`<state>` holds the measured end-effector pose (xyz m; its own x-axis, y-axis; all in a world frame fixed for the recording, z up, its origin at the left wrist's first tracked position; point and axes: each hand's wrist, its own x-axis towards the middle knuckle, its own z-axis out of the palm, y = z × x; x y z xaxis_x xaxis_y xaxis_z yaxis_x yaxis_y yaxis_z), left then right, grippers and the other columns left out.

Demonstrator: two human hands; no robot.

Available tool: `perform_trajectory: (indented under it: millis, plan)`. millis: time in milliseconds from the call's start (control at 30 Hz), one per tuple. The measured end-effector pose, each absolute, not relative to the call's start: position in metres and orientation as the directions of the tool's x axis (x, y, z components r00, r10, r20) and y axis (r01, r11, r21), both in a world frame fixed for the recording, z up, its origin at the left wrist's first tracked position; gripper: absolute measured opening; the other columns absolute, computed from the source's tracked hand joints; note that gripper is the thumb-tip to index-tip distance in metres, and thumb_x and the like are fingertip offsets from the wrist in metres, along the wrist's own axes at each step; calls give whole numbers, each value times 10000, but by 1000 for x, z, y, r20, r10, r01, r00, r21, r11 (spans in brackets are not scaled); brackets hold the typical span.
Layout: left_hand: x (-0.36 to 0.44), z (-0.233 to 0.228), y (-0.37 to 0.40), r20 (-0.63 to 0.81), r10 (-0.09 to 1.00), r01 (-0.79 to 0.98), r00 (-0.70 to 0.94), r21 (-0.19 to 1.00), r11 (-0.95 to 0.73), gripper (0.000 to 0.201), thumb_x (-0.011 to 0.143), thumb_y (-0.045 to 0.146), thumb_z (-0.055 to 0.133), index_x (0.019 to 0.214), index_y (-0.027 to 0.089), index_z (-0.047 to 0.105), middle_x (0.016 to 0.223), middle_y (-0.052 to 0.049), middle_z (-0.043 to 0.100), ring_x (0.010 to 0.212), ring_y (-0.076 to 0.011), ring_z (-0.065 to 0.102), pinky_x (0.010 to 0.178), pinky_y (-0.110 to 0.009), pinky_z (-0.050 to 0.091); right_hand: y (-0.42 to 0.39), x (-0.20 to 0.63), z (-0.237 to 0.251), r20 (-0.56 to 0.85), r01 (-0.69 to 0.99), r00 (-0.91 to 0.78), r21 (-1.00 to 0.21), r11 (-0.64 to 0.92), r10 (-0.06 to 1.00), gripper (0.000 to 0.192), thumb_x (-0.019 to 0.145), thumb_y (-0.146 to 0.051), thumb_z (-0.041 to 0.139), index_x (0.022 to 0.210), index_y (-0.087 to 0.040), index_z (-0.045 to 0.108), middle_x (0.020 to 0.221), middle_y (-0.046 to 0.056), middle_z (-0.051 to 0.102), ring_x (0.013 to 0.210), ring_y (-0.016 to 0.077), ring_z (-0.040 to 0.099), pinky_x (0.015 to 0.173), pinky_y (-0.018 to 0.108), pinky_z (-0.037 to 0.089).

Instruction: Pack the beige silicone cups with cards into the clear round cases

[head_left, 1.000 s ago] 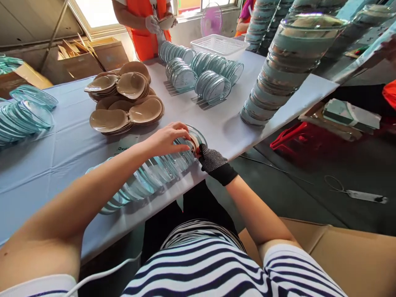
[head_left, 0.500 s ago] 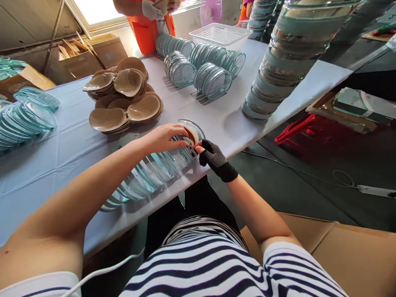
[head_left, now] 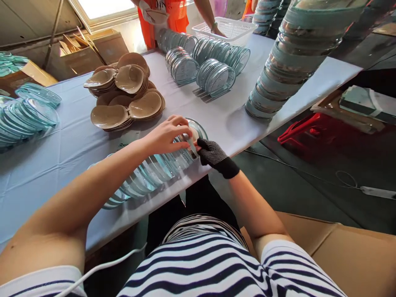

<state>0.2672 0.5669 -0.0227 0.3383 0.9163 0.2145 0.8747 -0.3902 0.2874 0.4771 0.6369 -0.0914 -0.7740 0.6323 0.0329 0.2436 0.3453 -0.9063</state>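
My bare left hand (head_left: pixel 172 135) curls its fingers and thumb round a beige adhesive bra cup (head_left: pixel 194 134), mostly hidden by the fingers. The cup sits against a round clear plastic case (head_left: pixel 202 128) at the right end of a row. A pale, see-through strip lies between my two hands. My right hand (head_left: pixel 213 153), in a black dotted glove with bare fingertips, is closed at the near edge of the cup and case; what it pinches is hidden. Under my left forearm, several clear cases (head_left: pixel 148 175) stand in a leaning row along the table edge.
Stacked beige bra cups (head_left: pixel 145 105) lie beyond my left hand. More clear cases stand in rows (head_left: pixel 216 78), at far left (head_left: pixel 27 117), and in a tall leaning stack (head_left: pixel 278 74). Across the table (head_left: pixel 77 99), a person in orange reaches to a white basket (head_left: pixel 238 31).
The brown cup edge under my left fingers has given way to a paler surface and a see-through strip. Across the table, the person's arm has come over the basket.
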Motion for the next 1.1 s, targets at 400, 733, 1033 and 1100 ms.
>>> perform_trajectory:
  millis: [400,733,1033,1100]
  plan:
    - [239,15,549,190,949,806,252,502,-315,429,969,342,523,1381,228,556,1448,-99,549,1330,-220,513,1131,-382,393,642,495,-48,281,489,-779,-286,824,560,437,940,-563,495,759,-208,672,699,58,711,612,188,654,535,257,331]
    - [82,-102,425,-13,855,749,-518,476,461,591,865,525,509,1306,147,622,1419,-142,581,1345,-297,498,1152,-450,359,682,334,24,268,181,-946,-35,983,183,277,929,-355,562,1101,-188,699,1078,86,748,962,233,688,801,294,457]
    - [87,-148,423,18,891,790,-454,469,393,434,931,504,501,1312,345,638,1500,-24,517,1437,-267,405,1241,-481,172,683,142,-21,29,131,-991,137,982,129,679,688,-412,848,1235,-65,644,1204,172,683,1095,296,650,913,362,497]
    - [85,-147,421,37,894,788,-446,489,373,432,952,494,476,1319,330,634,1491,-31,527,1426,-255,418,1242,-466,181,675,133,-31,108,131,-987,125,983,118,487,825,-435,744,1143,-74,666,1117,128,694,1026,245,668,898,388,526]
